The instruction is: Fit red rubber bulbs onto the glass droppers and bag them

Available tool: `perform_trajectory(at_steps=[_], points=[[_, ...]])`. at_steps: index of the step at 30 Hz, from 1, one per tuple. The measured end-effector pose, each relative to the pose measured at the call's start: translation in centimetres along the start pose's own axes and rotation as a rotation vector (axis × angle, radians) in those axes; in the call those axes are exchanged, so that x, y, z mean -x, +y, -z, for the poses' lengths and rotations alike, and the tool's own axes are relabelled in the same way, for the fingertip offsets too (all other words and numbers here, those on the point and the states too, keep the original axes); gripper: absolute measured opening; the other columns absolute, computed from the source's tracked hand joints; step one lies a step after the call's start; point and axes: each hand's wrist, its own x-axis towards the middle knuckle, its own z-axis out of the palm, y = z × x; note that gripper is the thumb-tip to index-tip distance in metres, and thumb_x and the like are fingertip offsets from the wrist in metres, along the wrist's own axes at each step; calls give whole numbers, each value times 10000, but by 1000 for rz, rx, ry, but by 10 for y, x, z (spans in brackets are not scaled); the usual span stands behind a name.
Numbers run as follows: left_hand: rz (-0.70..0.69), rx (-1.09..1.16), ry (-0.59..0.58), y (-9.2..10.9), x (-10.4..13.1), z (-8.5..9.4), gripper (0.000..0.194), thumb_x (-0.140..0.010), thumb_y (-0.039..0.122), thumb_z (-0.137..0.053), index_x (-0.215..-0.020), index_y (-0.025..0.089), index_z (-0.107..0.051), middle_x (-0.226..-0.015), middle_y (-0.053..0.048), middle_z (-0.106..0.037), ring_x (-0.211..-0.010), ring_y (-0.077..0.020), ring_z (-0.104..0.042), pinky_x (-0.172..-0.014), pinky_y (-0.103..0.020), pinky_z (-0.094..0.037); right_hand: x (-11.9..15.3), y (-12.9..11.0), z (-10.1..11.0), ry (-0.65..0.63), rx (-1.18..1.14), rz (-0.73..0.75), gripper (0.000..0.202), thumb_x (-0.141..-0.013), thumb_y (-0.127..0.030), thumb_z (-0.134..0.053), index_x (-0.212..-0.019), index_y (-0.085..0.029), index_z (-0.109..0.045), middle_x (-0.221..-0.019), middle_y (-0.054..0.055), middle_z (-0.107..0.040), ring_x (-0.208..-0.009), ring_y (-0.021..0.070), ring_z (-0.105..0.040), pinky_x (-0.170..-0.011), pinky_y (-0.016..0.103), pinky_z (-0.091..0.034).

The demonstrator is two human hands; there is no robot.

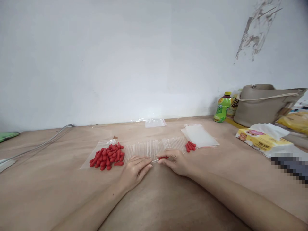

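Note:
My right hand (175, 160) is closed around a red rubber bulb (163, 157) in front of me. A thin clear tube (155, 161) runs from that bulb toward my left hand (136, 170), whose fingertips pinch its other end. Just beyond both hands lies a row of clear tubes (141, 150), side by side. To the left, a heap of red rubber bulbs (106, 157) rests on a clear plastic bag (89, 160). A few more red pieces (190, 146) lie right of the row; whether they have tubes fitted cannot be made out.
White zip bags (201, 135) are stacked at the right, and another bag (154, 123) lies near the wall. Farther right stand a green bottle (221, 108), a tissue pack (262, 141) and a grey-beige handbag (260, 107). A cable (51, 138) crosses the table's left side.

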Motion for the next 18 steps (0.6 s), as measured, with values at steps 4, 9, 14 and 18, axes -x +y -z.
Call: perform_trajectory(at_steps=[4,9,14,18], points=[[110,-24,-33,1,0,5,401,-812,282,-516,-1194,175,-457,-1130,-94,-572,-1062,-227,-506,-889,-383,-417,-11,3,14,188,-310,-237,290,-678,-335,-639,-904,-186,-536,-710,-12,-569,-661,114,-550,-628,257,-455],[211,-12,-53,2,0,7,443,-823,267,-481,-1241,171,-370,-1177,-99,-527,-1098,-232,-473,-904,-407,-410,-41,10,60,366,-370,-350,339,-705,-364,-584,-989,-184,-542,-730,-8,-561,-631,86,-518,-595,220,-422],[210,-17,-121,1,-1,5,355,-824,246,-468,-1174,192,-448,-1172,-92,-519,-1105,-236,-459,-920,-416,-398,-68,26,84,324,65,-535,403,-776,-274,-448,-1154,-136,-446,-758,21,-586,-600,90,-512,-553,213,-404],[198,-8,-131,0,-1,5,311,-823,249,-463,-1129,194,-485,-1134,-90,-542,-1095,-246,-464,-914,-430,-400,-74,49,72,193,253,-580,251,-668,-189,-540,-912,-147,-582,-649,1,-576,-592,110,-511,-552,217,-377]])
